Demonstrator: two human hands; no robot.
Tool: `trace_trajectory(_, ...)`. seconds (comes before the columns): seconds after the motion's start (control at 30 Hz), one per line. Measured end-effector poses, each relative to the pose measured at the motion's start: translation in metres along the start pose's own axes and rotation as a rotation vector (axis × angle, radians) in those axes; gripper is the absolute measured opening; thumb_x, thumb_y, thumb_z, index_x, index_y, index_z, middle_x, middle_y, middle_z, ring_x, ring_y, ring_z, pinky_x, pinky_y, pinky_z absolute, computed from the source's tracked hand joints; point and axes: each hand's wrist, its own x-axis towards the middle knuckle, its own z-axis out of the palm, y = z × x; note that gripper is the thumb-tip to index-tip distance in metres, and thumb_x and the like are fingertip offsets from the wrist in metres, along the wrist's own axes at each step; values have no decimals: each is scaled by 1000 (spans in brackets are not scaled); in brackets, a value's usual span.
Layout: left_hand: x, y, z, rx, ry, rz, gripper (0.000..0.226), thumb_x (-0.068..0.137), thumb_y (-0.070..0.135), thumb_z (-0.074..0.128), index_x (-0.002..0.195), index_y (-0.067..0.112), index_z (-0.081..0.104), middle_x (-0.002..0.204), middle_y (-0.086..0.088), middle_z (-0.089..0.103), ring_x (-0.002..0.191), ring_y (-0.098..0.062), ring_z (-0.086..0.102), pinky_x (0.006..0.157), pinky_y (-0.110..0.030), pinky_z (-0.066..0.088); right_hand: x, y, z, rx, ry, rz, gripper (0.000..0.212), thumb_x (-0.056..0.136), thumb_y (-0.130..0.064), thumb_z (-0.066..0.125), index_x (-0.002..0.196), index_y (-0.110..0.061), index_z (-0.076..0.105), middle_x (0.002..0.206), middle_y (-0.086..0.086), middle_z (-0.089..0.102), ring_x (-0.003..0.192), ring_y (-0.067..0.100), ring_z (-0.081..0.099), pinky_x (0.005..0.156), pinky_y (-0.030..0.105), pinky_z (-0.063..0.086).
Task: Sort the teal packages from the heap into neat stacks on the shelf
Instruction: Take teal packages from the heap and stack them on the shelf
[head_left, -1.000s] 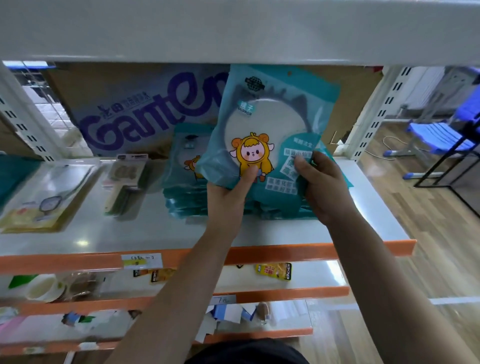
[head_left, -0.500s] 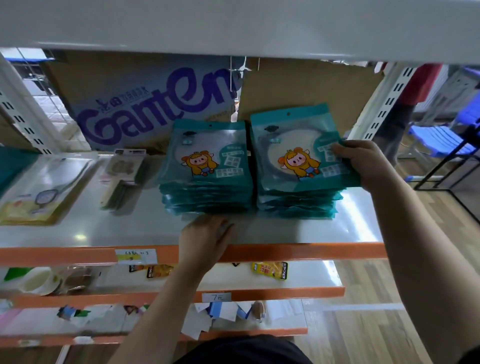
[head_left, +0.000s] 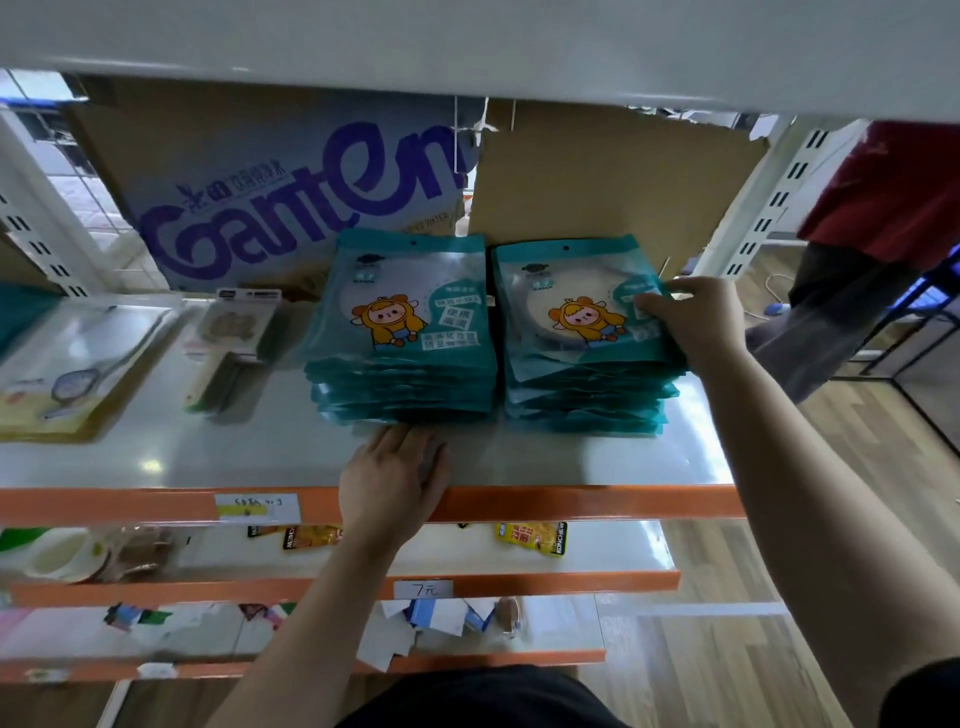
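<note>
You are looking down at a white shelf (head_left: 597, 465) with an orange front edge. Two stacks of teal packages sit side by side near its middle, close together but with a narrow gap between them. The left stack (head_left: 402, 332) and the right stack (head_left: 584, 332) are about the same height, and each top package shows a cartoon child in a yellow hood.

Your right hand (head_left: 693, 322) rests on the right edge of the right stack. Its fingers (head_left: 657, 306) lie curled over the top package (head_left: 566, 301), with the rest of the hand against the stack's side; you seem to pinch that package's edge, though the thumb is hidden.

Your left hand (head_left: 392, 480) lies palm down on the shelf, just in front of the left stack. Its fingers are spread and flat, holding nothing, and the fingertips reach the bottom of that stack.

Behind the stacks stands a cardboard box (head_left: 291, 197) with large purple lettering, beside a plain brown board (head_left: 613, 192). To the left on the same shelf lie a few flat clear packs (head_left: 78, 364), blurred. Below are two more orange-edged shelves with small yellow packets (head_left: 532, 538) and a handwritten price tag (head_left: 423, 588). At the far right, another person's legs (head_left: 831, 312) stand on the wood floor.
</note>
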Motion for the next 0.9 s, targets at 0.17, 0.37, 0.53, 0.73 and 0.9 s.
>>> trace_trajectory(0.17, -1, 1, -1, 9, 10, 4, 32, 90, 42, 44, 87, 20, 67, 83, 0, 67, 72, -20, 63, 55, -25, 45, -3, 0, 4, -65, 68, -25, 59, 79, -35, 77, 129, -9, 61, 134, 10, 59, 109, 24, 61, 86, 32, 52)
trace_trajectory(0.37, -1, 2, -1, 2, 23, 8, 29, 89, 40, 47, 85, 19, 67, 81, 0, 67, 70, -21, 63, 54, -25, 42, -7, 0, 3, -191, 77, -83, 46, 81, -40, 74, 117, -11, 70, 118, 10, 68, 95, 24, 64, 75, 30, 51)
trace_trajectory(0.53, 0, 4, -4, -2, 36, -4, 30, 88, 38, 46, 82, 18, 66, 78, 0, 66, 67, -22, 62, 52, -24, 42, -12, 9, 3, -260, 85, -134, 39, 81, -44, 68, 104, -13, 74, 96, 8, 71, 79, 20, 60, 63, 28, 43)
trace_trajectory(0.73, -1, 1, -6, -79, -34, -30, 33, 90, 41, 43, 90, 18, 67, 86, -1, 67, 74, -22, 63, 56, -26, 46, -17, 0, 6, -375, 30, -311, 42, 86, -36, 60, 120, -12, 68, 121, 12, 63, 109, 30, 57, 88, 34, 46)
trace_trajectory(0.9, -5, -19, -24, -171, -34, -141, 39, 94, 45, 39, 101, 17, 67, 98, -3, 67, 83, -21, 62, 69, -32, 51, -40, -33, 32, -268, -107, -464, 36, 88, -27, 63, 122, -15, 66, 122, 8, 63, 98, 23, 63, 86, 30, 47)
